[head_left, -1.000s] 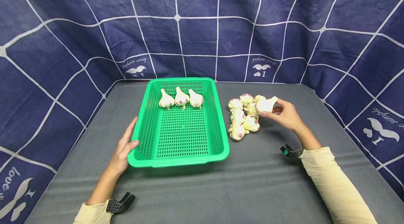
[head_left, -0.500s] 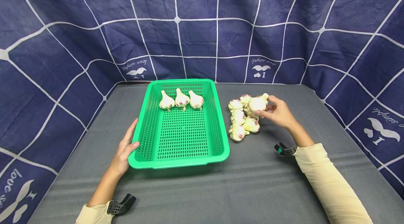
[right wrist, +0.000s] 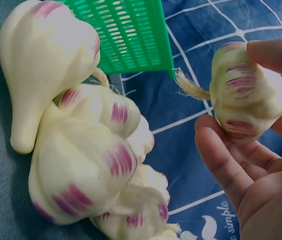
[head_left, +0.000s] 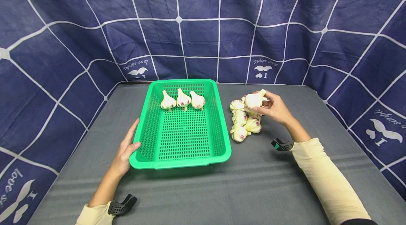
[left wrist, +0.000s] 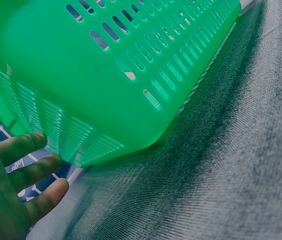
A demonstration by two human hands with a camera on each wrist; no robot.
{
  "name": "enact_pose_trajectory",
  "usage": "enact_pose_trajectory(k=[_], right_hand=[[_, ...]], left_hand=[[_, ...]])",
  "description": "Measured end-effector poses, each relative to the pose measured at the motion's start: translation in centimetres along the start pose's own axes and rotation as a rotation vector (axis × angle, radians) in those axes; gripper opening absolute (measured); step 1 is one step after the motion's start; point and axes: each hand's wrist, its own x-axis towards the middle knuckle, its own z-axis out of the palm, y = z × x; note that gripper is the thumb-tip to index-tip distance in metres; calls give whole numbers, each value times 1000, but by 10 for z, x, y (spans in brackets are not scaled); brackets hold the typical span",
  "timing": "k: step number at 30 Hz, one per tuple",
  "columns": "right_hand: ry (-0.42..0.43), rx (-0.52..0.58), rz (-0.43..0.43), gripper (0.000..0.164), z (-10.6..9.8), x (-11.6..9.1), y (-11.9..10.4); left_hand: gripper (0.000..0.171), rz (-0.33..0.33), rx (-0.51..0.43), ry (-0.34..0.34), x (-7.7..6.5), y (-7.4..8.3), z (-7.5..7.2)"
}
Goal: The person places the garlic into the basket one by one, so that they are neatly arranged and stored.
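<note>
A garlic bulb (head_left: 254, 100) with purple streaks is held between the thumb and fingers of my right hand (head_left: 275, 108), above the pile's far part. In the right wrist view its roots (right wrist: 193, 87) point left. Several other garlic bulbs (head_left: 239, 132) lie bunched right of the green basket (head_left: 180, 164). Inside the basket, three bulbs (head_left: 183, 99) sit in a row by its far wall, stems pointing away. My left hand (head_left: 122, 152) rests at the basket's left side, thumb over the rim. Its straight, spread fingers (left wrist: 41, 172) show outside the wall in the left wrist view.
A grey cloth (head_left: 241, 189) covers the table. A dark blue curtain (head_left: 203, 38) with white lines hangs along the back and both sides. Each wrist wears a black camera band, the left one (head_left: 122, 205) low in the head view.
My right hand has carried the held garlic bulb leftward and slightly away from me, over the pile. The left hand and basket stay in place.
</note>
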Motion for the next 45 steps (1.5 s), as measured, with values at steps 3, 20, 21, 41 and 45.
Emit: enact_pose_trajectory(k=[3,20,21,41,45], right_hand=[[-8,-15,-4,48,2,4,-2],[-42,-61,35,45,20,25,-20],[-48,-62,38,46,21,26,-21],[-160,-24,11,50,57,63,-36],[-179,40,18,50,65,69,-39]], left_hand=[[69,2,-4,0,0,0,0],[68,-16,3,-3,0,-1,-1],[68,-18,7,-4,0,-1,-1],[68,-37,23,-9,0,1,-2],[68,-38,34,-10,-1,0,-2]])
